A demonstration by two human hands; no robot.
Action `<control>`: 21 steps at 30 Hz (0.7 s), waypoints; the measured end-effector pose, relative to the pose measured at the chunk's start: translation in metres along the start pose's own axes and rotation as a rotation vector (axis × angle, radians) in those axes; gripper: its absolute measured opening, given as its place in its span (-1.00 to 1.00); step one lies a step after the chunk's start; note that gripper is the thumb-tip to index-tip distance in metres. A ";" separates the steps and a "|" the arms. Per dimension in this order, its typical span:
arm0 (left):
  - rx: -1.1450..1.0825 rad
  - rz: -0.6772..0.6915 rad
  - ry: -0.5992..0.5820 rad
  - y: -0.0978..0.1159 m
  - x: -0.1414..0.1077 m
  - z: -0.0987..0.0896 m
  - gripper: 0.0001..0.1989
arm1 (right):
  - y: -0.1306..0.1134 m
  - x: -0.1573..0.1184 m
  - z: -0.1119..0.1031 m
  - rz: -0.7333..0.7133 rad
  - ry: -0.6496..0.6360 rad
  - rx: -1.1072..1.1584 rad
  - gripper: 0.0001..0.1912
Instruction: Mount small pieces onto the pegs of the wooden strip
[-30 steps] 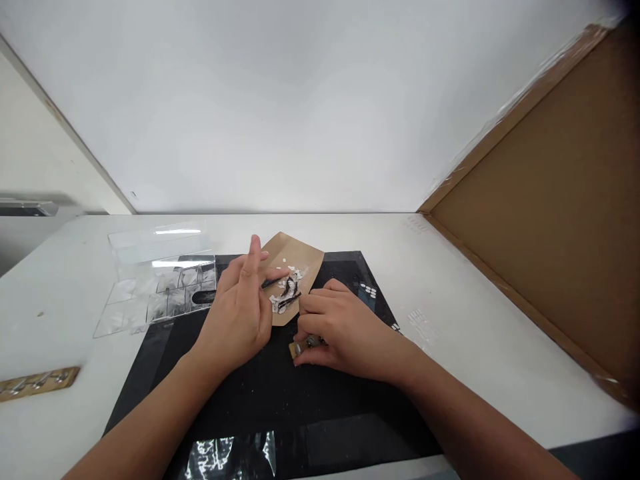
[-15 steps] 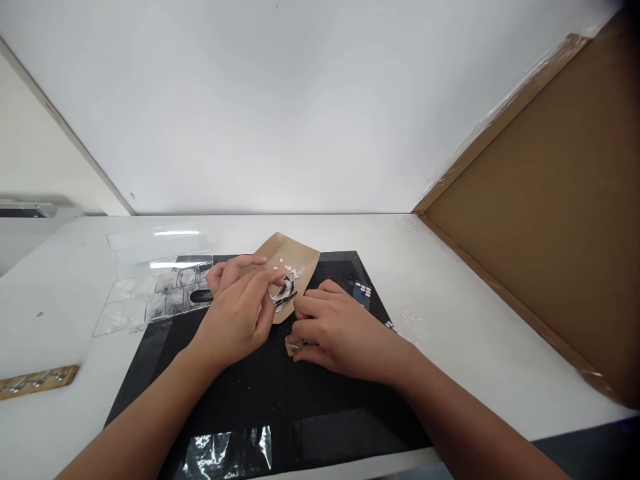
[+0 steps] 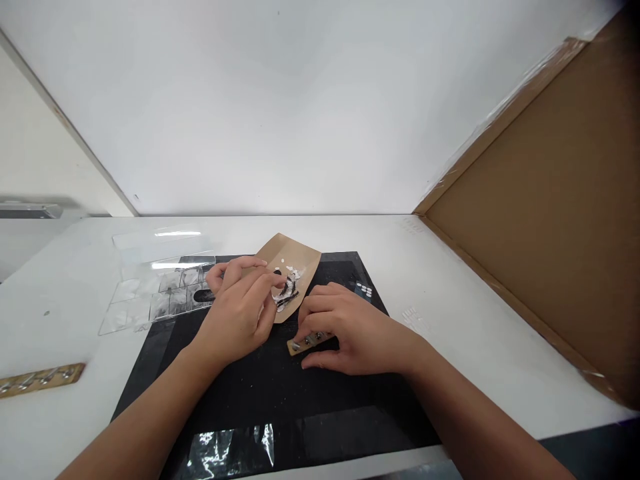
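Observation:
My left hand (image 3: 239, 308) is over the left edge of a brown paper tray (image 3: 305, 257). Its fingers are stretched out and apart, with the fingertips close to small white pieces (image 3: 293, 272) and dark strips (image 3: 287, 292) in the tray. A small black dot shows by one fingertip; whether it touches is unclear. Below the tray, my right hand (image 3: 345, 330) arches over a short wooden strip with metal bits (image 3: 309, 343). Its index fingertip rests at the strip's left end, while the thumb is apart from it. The hand hides the strip's right part.
A black mat (image 3: 260, 397) lies on the white table (image 3: 480, 333). To the left stands a clear compartment box (image 3: 165, 293) with its lid raised. Another wooden strip with metal bits (image 3: 43, 380) lies far left. White oval stickers (image 3: 364, 289) lie at the mat's right; a cardboard panel (image 3: 545, 220) stands beyond.
My right hand's thumb and fingers have spread apart, showing more of the wooden strip under them. My left hand has barely moved. The black dot now shows by its fingertip.

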State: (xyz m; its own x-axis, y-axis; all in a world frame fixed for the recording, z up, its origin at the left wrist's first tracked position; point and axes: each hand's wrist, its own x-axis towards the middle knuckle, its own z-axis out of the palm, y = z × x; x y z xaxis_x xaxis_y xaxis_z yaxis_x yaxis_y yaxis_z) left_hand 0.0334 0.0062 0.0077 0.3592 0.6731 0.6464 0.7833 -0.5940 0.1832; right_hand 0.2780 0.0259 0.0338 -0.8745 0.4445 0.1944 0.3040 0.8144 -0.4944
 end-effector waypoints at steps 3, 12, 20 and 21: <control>0.003 -0.003 0.008 0.001 0.001 -0.001 -0.71 | -0.002 0.002 0.001 -0.062 0.053 0.030 -0.79; 0.016 -0.059 0.050 0.001 0.001 -0.002 -0.64 | 0.000 0.004 0.005 -0.132 0.046 -0.007 -0.86; 0.090 -0.023 0.123 -0.005 0.002 -0.005 -0.50 | -0.003 0.004 0.009 -0.144 0.034 -0.163 -0.85; 0.101 -0.028 0.133 -0.005 0.002 -0.005 -0.50 | -0.004 0.004 0.010 -0.147 0.029 -0.187 -0.83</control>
State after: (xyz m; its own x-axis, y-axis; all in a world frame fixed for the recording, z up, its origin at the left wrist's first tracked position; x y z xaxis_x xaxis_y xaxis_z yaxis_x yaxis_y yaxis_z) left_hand 0.0276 0.0079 0.0120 0.2714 0.6205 0.7357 0.8415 -0.5240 0.1315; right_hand 0.2697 0.0203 0.0285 -0.9043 0.3240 0.2779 0.2411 0.9249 -0.2940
